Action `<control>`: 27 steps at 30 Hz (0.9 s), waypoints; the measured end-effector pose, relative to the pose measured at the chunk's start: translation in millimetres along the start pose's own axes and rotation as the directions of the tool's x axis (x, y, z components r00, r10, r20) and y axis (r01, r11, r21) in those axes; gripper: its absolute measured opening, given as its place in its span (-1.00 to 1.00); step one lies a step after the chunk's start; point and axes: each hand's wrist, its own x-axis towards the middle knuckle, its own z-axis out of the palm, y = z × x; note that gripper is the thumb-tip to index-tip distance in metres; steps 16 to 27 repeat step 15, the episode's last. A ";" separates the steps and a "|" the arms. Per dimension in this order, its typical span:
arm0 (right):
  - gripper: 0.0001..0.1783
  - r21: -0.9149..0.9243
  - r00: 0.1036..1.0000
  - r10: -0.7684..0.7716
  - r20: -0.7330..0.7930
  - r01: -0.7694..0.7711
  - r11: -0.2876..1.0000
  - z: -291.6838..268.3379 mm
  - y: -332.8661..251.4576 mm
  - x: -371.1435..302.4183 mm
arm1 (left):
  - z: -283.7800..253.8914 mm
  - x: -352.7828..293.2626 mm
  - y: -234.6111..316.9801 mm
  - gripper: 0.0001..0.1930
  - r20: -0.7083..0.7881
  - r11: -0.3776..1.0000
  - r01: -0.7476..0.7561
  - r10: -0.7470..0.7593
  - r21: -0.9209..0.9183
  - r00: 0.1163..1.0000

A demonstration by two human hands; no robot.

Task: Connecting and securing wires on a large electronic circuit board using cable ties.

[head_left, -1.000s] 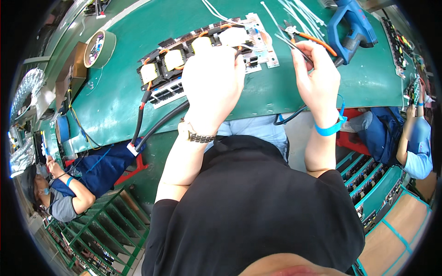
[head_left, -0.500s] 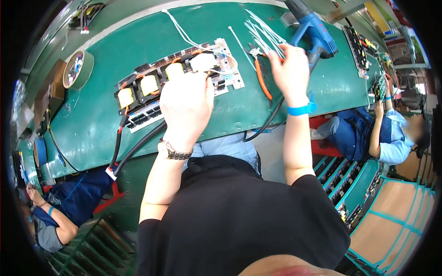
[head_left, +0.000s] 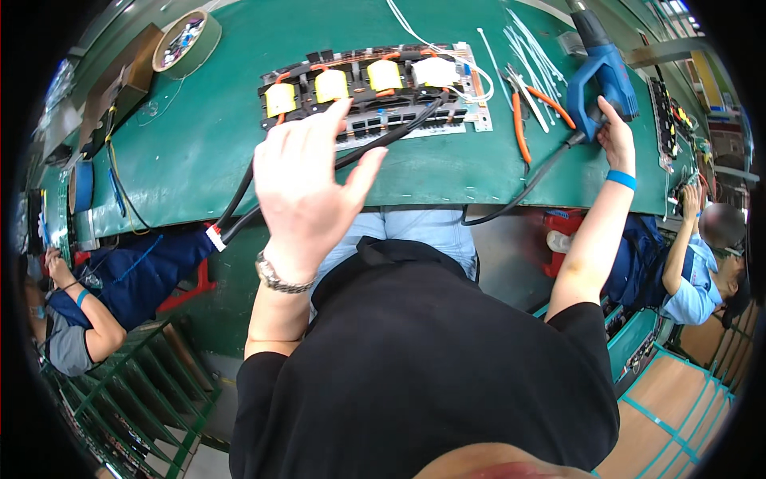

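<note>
My left hand (head_left: 307, 184) is open, thumb spread from the fingers, over the near left edge of a circuit board assembly (head_left: 367, 126). The board carries yellow-wrapped coils (head_left: 384, 74) and one white-covered part (head_left: 436, 72). Black cables (head_left: 391, 134) run from it past my left hand to a white connector (head_left: 215, 237). On the right, my right hand (head_left: 617, 144) is closed at the handle of a blue heat gun (head_left: 613, 76); part of the grip is hidden. Orange-handled cutters (head_left: 520, 128) and loose white cable ties (head_left: 536, 60) lie between board and heat gun.
A round tub (head_left: 209, 49) of small parts stands at the back left, near blue tape (head_left: 80, 185). The heat gun's cord (head_left: 523, 195) hangs over the table's (head_left: 415, 180) near edge. Co-workers sit left (head_left: 88, 319) and right (head_left: 678, 255), beside racks (head_left: 152, 399).
My right hand has left the cable ties and taken hold of the heat gun's handle. My left hand has come off the coils toward me and opened. The view has shifted.
</note>
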 end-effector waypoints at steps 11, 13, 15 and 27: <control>-0.61 0.643 0.990 -0.088 0.112 -0.005 0.766 -7.1 -18.7 9.9 | 30.8 20.3 21.0 -0.36 0.052 0.997 -0.058 0.061 -0.057 0.997; -0.58 0.840 0.842 -0.409 0.351 -0.090 0.535 -18.2 -4.5 8.0 | 47.7 31.9 28.7 -0.34 0.057 0.998 -0.061 0.062 -0.011 0.996; -0.47 0.902 0.810 -0.497 0.312 -0.089 0.422 -25.6 -2.2 -17.3 | 62.4 36.7 29.2 -0.32 0.116 0.997 -0.071 0.066 0.038 0.991; -0.47 0.902 0.810 -0.497 0.312 -0.089 0.422 -25.6 -2.2 -17.3 | 62.4 36.7 29.2 -0.32 0.116 0.997 -0.071 0.066 0.038 0.991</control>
